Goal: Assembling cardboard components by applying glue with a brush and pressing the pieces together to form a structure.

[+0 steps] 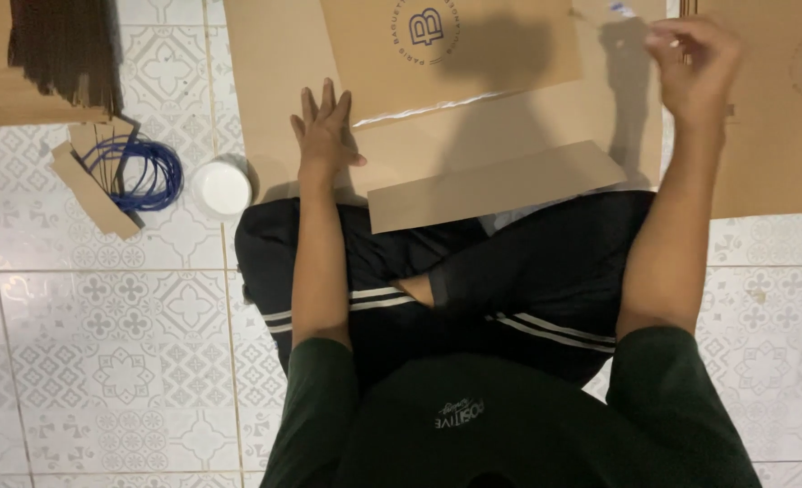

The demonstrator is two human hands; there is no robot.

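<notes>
Fingers of the right hand (pixel 694 63) are pinching together on a thin strip (pixel 620 11) with a pale, bluish end, at about one o'clock in the view; whether the strip is tape or a peel-off liner is too blurred to tell. The left hand (pixel 322 131) is lying flat, fingers spread and pressed together on nothing, palm down on the brown cardboard sheet (pixel 527 108), at about eleven o'clock. The sheet is lying unfolded on the floor in front of the crossed legs (pixel 473 280), and its nearest flap (pixel 496 185) is slanting up to the right, just above the knees. A printed round emblem (pixel 426 29) is showing at twelve o'clock on the upper panel, and a bright glossy line (pixel 428 108) is running along the fold below it. The shadow of the raised arm is falling across the panel between the two hands.

At three o'clock a second cardboard sheet (pixel 780 117) is lying beside the first. At nine o'clock, well apart from the left hand, a coil of blue cord (pixel 139 172) is resting on cardboard scraps (pixel 94 194), with a white round roll (pixel 221 188) just beside it. A stack of dark strips (pixel 62 45) is sitting at ten o'clock on the patterned tile floor (pixel 103 343).
</notes>
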